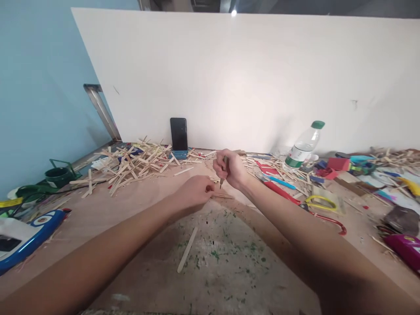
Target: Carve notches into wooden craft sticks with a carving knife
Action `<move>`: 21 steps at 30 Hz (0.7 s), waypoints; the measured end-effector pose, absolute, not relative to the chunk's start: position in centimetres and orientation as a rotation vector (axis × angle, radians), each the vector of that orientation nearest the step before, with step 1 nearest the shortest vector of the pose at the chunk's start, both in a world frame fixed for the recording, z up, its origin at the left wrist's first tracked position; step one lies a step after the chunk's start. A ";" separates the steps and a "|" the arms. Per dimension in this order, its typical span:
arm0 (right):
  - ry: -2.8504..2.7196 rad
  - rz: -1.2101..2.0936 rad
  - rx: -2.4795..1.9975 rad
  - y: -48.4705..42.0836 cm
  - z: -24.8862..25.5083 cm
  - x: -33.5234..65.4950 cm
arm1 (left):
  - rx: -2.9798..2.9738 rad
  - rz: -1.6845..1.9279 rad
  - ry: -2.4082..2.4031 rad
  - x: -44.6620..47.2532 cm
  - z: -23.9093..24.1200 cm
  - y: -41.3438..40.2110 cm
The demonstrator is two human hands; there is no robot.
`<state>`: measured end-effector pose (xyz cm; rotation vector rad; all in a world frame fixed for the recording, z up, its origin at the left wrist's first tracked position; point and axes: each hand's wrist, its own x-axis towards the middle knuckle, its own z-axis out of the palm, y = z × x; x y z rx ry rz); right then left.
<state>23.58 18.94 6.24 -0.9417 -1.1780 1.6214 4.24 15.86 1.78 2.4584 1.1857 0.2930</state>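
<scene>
Wooden stick point(224, 195) seemingly in left hand point(195, 191), right hand point(233, 168) higher, around pointed tool point(222, 180).

Your one camera looks out from your head, forward and down over the table point(147, 275) to the white board point(229, 78) behind it. Your forearms point(114, 251) enter close, from the lower corners; your left hand point(196, 191) and right hand point(232, 168) lie farther off, near mid-view.

One held tool point(222, 180), one phone point(179, 134), one bottle point(301, 148), many sticks point(142, 167)
</scene>
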 end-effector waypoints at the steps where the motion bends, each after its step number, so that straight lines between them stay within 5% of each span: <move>1: -1.156 1.625 -0.941 19.0 5.9 23.7 | 2.446 0.302 1.200 4.1 1.6 15.8; 21: -0.980 1.737 -0.795 18.2 0.5 26.6 | 2.433 0.497 1.050 3.7 -1.0 15.4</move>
